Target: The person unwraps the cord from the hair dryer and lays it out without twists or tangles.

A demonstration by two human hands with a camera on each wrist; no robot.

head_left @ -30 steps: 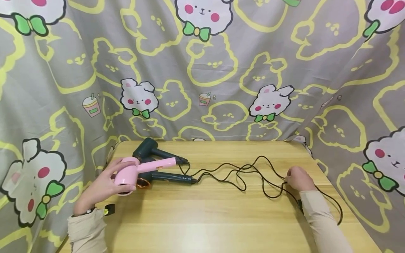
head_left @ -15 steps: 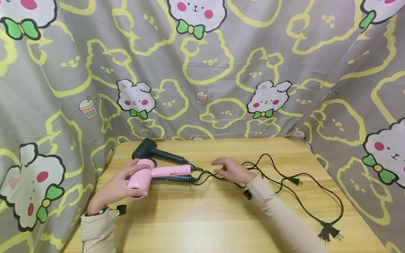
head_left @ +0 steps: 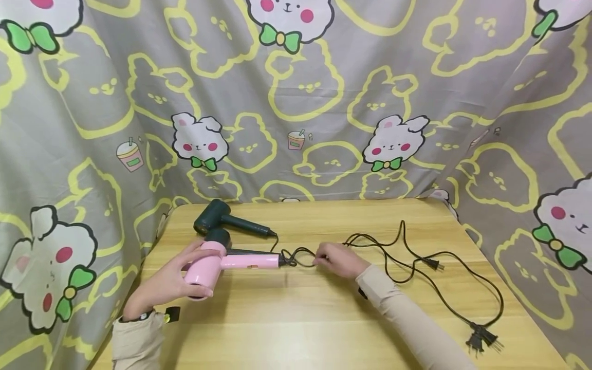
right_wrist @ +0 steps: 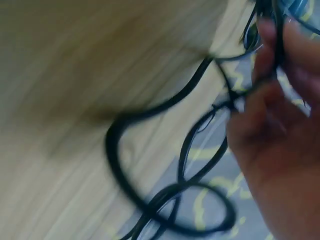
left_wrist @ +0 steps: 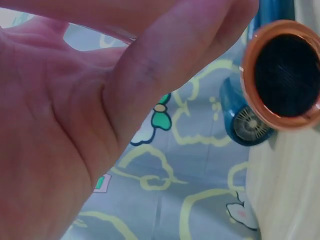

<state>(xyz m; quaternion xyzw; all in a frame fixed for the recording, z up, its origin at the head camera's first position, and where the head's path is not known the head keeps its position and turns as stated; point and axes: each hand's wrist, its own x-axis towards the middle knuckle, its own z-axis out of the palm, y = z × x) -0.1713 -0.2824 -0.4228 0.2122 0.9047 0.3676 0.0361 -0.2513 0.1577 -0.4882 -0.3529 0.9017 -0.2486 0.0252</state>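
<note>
My left hand (head_left: 171, 280) grips a pink hair dryer (head_left: 250, 262) round its barrel, with the handle pointing right. Between the fingers of my right hand (head_left: 341, 259) is a black power cord (right_wrist: 114, 145), pinched a short way right of that handle; it loops below the fingers in the right wrist view. Directly behind the pink dryer, and partly hidden by it, lies one dark green hair dryer (head_left: 218, 236). Another dark green hair dryer (head_left: 214, 216) rests farther back. In the left wrist view a copper-coloured nozzle ring (left_wrist: 249, 80) shows beyond my thumb.
Black cords (head_left: 411, 275) trail in tangled loops over the right half of the wooden table (head_left: 296, 329). A pair of plugs (head_left: 482, 336) lies near the front right, and a single plug (head_left: 432, 264) farther back. A patterned curtain (head_left: 319, 174) surrounds the table's back and sides.
My right hand has come left from the cords' plug end, opened out, and now pinches a cord near the dryers. The pink dryer has shifted right and slightly nearer in my left hand.
</note>
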